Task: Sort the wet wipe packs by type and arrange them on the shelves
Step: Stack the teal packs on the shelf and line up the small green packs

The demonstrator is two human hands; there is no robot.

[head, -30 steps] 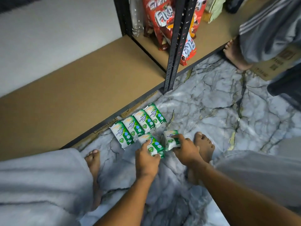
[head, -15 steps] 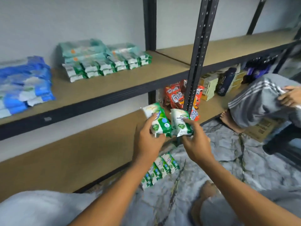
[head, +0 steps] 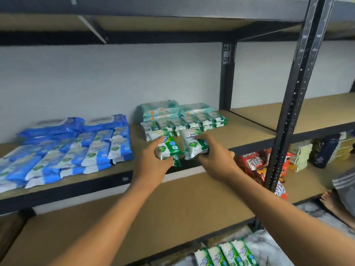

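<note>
2 small glossy wipe packs, white above and green below with a shield mark, sit side by side: the left pack (head: pixel 167 147) and the right pack (head: pixel 193 144). The left hand (head: pixel 151 162) grips one and the right hand (head: pixel 217 160) the other, with curled fingers over each pack's outer edge. Both are at the front edge of the middle shelf (head: pixel 240 131), just before the stacked green packs (head: pixel 184 120).

Head view faces the shelves (head: pixel 192 198) closely, looking slightly down.
</note>
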